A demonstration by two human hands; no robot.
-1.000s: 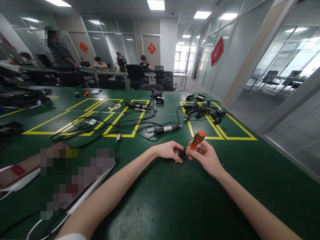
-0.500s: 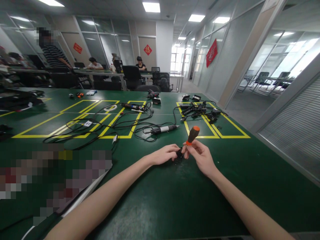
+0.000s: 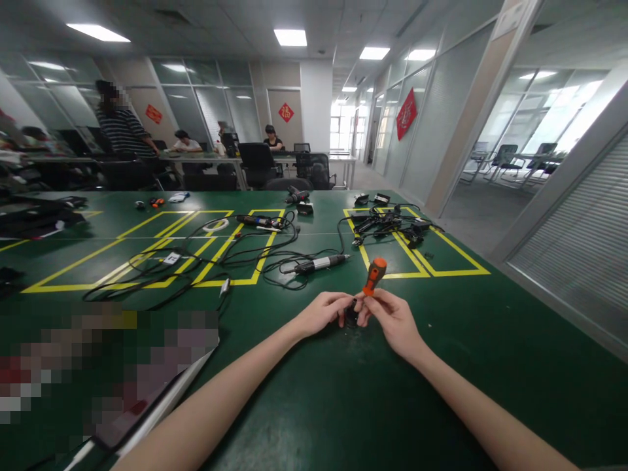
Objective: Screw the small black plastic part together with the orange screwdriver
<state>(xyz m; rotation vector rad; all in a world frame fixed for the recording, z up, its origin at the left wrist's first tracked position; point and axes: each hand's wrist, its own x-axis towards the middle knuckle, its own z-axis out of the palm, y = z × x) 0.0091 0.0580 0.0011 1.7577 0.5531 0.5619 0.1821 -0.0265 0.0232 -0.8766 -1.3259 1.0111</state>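
Note:
In my right hand (image 3: 393,322) is a screwdriver with an orange and dark grey handle (image 3: 377,273). The fingers pinch it low on the handle, which leans up and to the right; its tip is hidden. My left hand (image 3: 321,314) is closed around a small black part (image 3: 352,314) on the green table. A short black stub rises from this part between the two hands. My right fingertips also touch or nearly touch the part; I cannot tell which. Its exact kind is too small to make out.
Beyond my hands lies a silver and black power screwdriver (image 3: 321,263) with its cable. Black tools and cables (image 3: 387,222) fill the right yellow-taped area. A drill (image 3: 297,195) stands farther back. At left is a blurred flat device (image 3: 161,386). People sit and stand in the background.
The view has tilted up slightly, so the table scene sits lower. My hands have drawn a little closer together around the black part. The screwdriver remains in my right hand.

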